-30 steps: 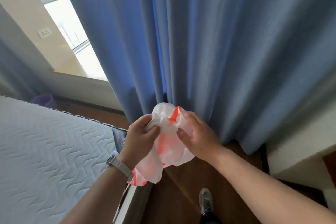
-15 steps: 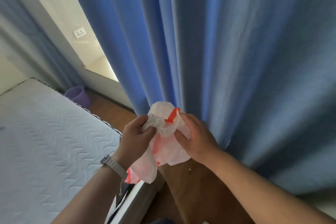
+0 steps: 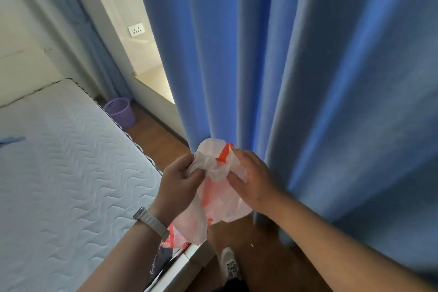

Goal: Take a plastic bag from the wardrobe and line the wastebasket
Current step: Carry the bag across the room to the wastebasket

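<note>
A crumpled white plastic bag (image 3: 216, 199) with orange-red print hangs between both hands at the centre of the view. My left hand (image 3: 176, 185), with a watch on its wrist, pinches the bag's bunched top edge. My right hand (image 3: 252, 180) grips the other side of the bag, fingers curled into the plastic. A small purple wastebasket (image 3: 120, 112) stands on the wooden floor at the far corner of the bed, beside the window wall, well away from my hands.
A bare white quilted mattress (image 3: 59, 173) fills the left side. Long blue curtains (image 3: 296, 78) hang straight ahead and to the right. A narrow strip of wooden floor (image 3: 161, 142) runs between bed and curtains. My shoe (image 3: 228, 262) shows below.
The view has swung left, bringing the purple wastebasket fully into sight past the bed's corner. Both hands keep their hold on the bag in much the same pose.
</note>
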Demonstrator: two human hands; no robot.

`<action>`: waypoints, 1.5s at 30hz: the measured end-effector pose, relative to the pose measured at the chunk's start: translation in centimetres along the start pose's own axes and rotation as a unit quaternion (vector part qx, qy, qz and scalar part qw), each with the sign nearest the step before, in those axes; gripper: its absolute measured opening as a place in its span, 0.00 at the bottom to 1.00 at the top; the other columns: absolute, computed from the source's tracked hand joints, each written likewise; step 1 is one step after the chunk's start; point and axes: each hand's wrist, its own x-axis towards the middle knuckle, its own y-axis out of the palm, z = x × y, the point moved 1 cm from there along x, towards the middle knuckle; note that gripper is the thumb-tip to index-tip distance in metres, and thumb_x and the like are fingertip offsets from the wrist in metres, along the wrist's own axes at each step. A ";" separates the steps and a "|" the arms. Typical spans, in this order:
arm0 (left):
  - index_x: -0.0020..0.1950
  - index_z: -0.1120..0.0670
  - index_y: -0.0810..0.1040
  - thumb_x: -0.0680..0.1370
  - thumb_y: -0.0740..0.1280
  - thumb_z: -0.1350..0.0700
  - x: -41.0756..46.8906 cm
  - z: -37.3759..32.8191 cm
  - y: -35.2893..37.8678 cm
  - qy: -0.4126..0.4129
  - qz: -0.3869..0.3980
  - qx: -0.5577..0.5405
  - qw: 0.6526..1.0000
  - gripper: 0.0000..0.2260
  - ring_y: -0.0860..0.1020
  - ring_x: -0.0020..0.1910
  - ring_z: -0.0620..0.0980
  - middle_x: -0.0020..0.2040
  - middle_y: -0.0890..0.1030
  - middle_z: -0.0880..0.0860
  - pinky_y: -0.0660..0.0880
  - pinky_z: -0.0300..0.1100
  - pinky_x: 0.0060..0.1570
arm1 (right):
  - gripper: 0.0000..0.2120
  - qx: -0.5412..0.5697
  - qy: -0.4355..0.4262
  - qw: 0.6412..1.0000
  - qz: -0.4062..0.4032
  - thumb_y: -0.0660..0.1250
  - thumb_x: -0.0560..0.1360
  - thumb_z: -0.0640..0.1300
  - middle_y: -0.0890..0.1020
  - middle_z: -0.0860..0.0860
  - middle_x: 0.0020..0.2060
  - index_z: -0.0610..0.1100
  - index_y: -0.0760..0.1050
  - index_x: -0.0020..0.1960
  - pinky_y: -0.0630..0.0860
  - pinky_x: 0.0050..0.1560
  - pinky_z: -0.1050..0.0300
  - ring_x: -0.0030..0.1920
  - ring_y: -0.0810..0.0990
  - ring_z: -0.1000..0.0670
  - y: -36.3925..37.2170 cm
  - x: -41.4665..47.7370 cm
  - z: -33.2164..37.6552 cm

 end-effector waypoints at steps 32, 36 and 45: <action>0.36 0.53 0.77 0.71 0.68 0.55 19.7 12.7 -15.2 -0.155 -0.287 0.007 0.945 0.04 0.70 0.33 0.45 0.31 0.73 0.46 0.69 0.37 0.33 | 0.25 0.018 -0.236 0.955 0.177 0.64 0.77 0.55 0.71 0.60 0.66 0.56 0.64 0.73 0.67 0.51 0.62 0.62 0.70 0.58 14.7 35.1 9.2; 0.38 0.56 0.77 0.69 0.66 0.57 24.3 13.4 -14.9 -0.187 -0.310 0.008 0.932 0.03 0.70 0.33 0.46 0.32 0.74 0.53 0.70 0.40 0.33 | 0.25 0.052 -0.245 0.950 0.188 0.64 0.75 0.55 0.72 0.61 0.65 0.54 0.66 0.71 0.72 0.59 0.58 0.64 0.71 0.59 15.0 40.5 8.6; 0.39 0.54 0.80 0.69 0.67 0.59 33.5 13.4 -13.9 -0.181 -0.339 0.002 0.923 0.02 0.72 0.33 0.42 0.32 0.77 0.43 0.71 0.34 0.34 | 0.23 0.100 -0.274 0.940 0.176 0.67 0.75 0.52 0.76 0.57 0.61 0.50 0.70 0.69 0.75 0.58 0.56 0.61 0.74 0.58 13.9 50.6 6.7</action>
